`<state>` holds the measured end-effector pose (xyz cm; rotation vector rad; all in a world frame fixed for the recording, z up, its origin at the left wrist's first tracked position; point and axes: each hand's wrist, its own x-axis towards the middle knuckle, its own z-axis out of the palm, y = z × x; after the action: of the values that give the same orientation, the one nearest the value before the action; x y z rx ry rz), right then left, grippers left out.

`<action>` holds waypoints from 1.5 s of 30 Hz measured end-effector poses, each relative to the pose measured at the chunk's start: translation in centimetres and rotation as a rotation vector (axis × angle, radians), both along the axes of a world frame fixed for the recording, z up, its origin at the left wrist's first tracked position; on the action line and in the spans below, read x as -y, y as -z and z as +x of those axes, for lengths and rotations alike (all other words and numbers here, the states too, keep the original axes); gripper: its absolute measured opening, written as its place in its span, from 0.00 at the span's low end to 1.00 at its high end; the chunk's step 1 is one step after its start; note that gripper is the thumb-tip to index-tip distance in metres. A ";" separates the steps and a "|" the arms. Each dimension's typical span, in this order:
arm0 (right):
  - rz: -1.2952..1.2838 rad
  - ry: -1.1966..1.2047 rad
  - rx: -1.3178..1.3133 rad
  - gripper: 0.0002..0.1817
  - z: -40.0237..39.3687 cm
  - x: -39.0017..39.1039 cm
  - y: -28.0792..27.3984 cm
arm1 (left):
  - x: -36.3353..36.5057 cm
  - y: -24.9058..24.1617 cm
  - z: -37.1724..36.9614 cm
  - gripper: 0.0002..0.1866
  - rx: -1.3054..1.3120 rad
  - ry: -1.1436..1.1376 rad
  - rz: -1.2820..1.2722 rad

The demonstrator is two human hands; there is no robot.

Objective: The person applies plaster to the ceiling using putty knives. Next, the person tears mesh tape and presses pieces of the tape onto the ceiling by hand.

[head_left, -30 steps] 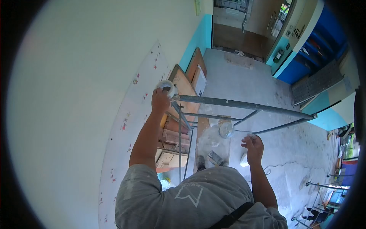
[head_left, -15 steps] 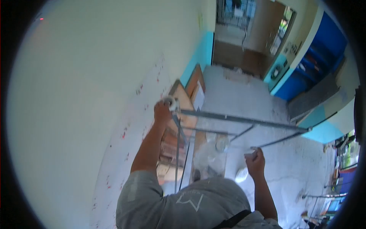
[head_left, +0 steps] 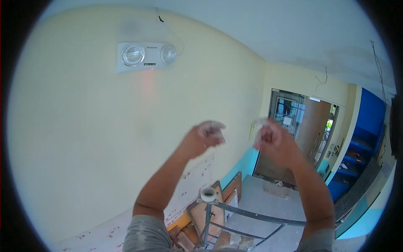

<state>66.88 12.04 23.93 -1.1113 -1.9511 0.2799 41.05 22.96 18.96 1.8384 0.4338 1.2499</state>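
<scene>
My left hand (head_left: 205, 137) is raised in front of the cream wall (head_left: 105, 126), its fingers curled inward and whitish at the tips. To its right, at about the same height, my right hand (head_left: 275, 140) has its fingers closed near a small pale, striped piece, too blurred to name. The hands are apart. Whatever the left fingers hold, if anything, cannot be made out. Below them, a roll of white tape (head_left: 208, 194) rests on the top corner of a grey metal frame (head_left: 260, 215), touched by neither hand.
A twin-lamp emergency light (head_left: 146, 56) hangs high on the wall, its wire running up. Boards (head_left: 232, 189) lean against the lower wall. A door (head_left: 304, 126) and blue shelves (head_left: 357, 145) stand at the far right. Loose wires (head_left: 322, 80) hang from the ceiling.
My view has tilted up from the floor to the wall and ceiling. My left hand has let go of the tape roll, and both hands have risen and come closer together.
</scene>
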 end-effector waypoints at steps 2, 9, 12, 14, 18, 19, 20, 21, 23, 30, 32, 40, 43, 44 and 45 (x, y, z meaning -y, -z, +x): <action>0.053 -0.138 -0.185 0.25 -0.7 -1.3 -1.7 | 1.4 -3.1 -2.2 0.13 -0.050 -0.236 0.141; 0.161 -0.250 -0.392 0.18 -2.5 -3.6 -5.4 | 5.4 -9.1 -4.6 0.10 -0.005 -0.575 0.239; 0.251 -0.231 -0.442 0.13 -2.4 -4.1 -6.7 | 6.2 -10.9 -5.2 0.11 0.025 -0.659 0.284; 0.293 -0.197 -0.446 0.11 -2.0 -4.4 -7.9 | 6.0 -12.0 -5.8 0.11 0.042 -0.690 0.309; 0.322 -0.073 -0.406 0.13 -1.8 -3.6 -10.5 | 7.6 -15.0 -5.8 0.13 0.012 -0.785 0.384; 0.320 -0.041 -0.402 0.14 -1.9 -3.3 -11.2 | 7.8 -15.8 -5.9 0.13 0.008 -0.800 0.402; 0.358 -0.001 -0.345 0.14 -2.0 -3.3 -12.0 | 8.0 -16.8 -6.0 0.14 0.007 -0.815 0.422; 0.398 0.037 -0.286 0.15 -2.0 -3.4 -13.1 | 8.1 -17.9 -6.2 0.14 0.003 -0.869 0.493; 0.481 0.034 -0.241 0.16 -2.7 -3.5 -15.3 | 8.0 -20.7 -6.9 0.16 -0.003 -0.976 0.627; 0.531 -0.161 -0.204 0.25 -7.8 -1.9 -25.1 | 6.7 -32.6 -9.5 0.19 0.165 -1.238 1.044; 0.576 -0.162 -0.161 0.27 -9.2 -1.7 -27.1 | 5.8 -35.6 -10.1 0.19 0.135 -1.321 1.111; 0.702 0.057 -0.066 0.34 -12.4 -1.1 -31.6 | 3.4 -41.6 -9.2 0.13 0.293 -1.207 1.316; 0.704 -0.018 -0.033 0.38 -12.3 -0.4 -31.5 | 2.2 -42.6 -8.9 0.13 0.295 -1.276 1.357; 0.723 -0.009 -0.031 0.37 -12.1 0.0 -31.9 | 2.7 -43.1 -8.5 0.13 0.301 -1.305 1.367; 0.738 -0.003 -0.028 0.36 -12.2 -0.2 -32.2 | 2.5 -43.3 -8.5 0.13 0.304 -1.297 1.369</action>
<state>54.65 12.21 56.16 -0.6071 -1.7926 -0.4009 32.55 20.48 62.29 2.3072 0.7220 3.2512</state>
